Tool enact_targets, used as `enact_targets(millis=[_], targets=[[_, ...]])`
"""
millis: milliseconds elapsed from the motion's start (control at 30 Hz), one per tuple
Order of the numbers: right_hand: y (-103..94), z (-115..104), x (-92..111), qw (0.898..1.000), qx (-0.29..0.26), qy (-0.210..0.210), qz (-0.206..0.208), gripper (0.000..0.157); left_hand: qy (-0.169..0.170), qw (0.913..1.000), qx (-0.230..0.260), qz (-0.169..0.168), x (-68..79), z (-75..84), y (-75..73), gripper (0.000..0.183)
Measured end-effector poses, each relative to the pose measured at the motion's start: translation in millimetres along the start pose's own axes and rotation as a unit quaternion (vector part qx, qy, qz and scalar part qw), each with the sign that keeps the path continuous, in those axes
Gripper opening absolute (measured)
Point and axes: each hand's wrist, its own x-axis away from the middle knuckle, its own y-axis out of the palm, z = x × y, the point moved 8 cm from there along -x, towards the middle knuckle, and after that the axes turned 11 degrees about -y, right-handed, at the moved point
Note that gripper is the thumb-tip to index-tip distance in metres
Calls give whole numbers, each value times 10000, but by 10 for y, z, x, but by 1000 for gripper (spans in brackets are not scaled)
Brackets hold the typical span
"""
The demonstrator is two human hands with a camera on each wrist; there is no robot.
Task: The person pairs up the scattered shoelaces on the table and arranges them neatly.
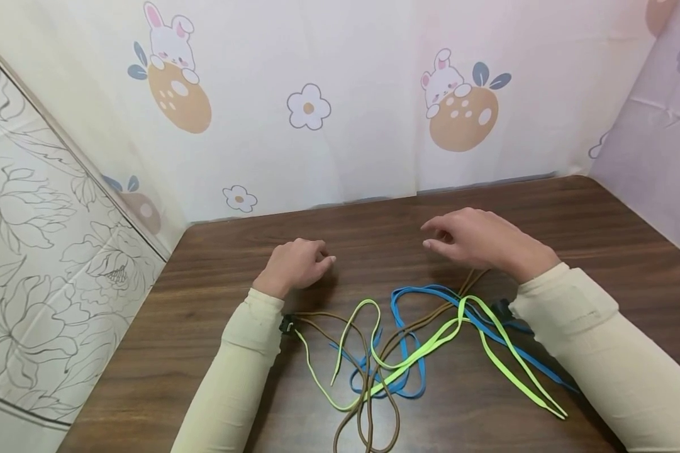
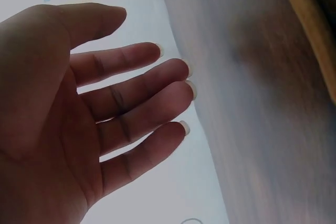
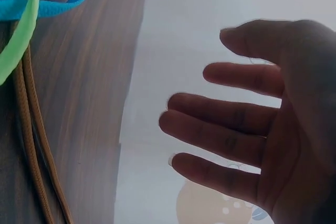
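Three laces lie in a loose tangle on the table between the forearms: a neon yellow-green flat lace (image 1: pixel 433 343), a blue flat lace (image 1: pixel 421 377) and a brown round cord (image 1: pixel 396 340). My left hand (image 1: pixel 297 264) hovers beyond the tangle's left side, fingers loosely bent and holding nothing; the left wrist view shows its bare palm. Over the far right side of the tangle is my right hand (image 1: pixel 470 238), thumb and fingers apart, also holding nothing. In the right wrist view the brown cord (image 3: pixel 29 114) runs beside that hand, apart from its fingers.
The dark wood table (image 1: pixel 204 302) meets a wall (image 1: pixel 362 126) covered with rabbit-print sheeting at the back. A line-drawn floral panel (image 1: pixel 45 220) stands at the left, and a pale sheet (image 1: pixel 651 157) hangs at the right. Dark wrist mounts (image 1: pixel 287 324) show by both sleeves.
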Motion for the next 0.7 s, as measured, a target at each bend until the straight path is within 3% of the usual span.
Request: enact_targets(millis=[300, 500, 700], targets=[[62, -62, -12, 9994, -145, -252, -190, 32, 189, 9992, 120, -317, 16, 112, 45, 27], [100, -78, -4, 9990, -227, -218, -307, 13, 517, 9919, 609, -985, 50, 242, 131, 22], [134, -95, 6, 9982, -311, -198, -464, 10, 753, 9842, 676, -1451, 135, 386, 185, 19]])
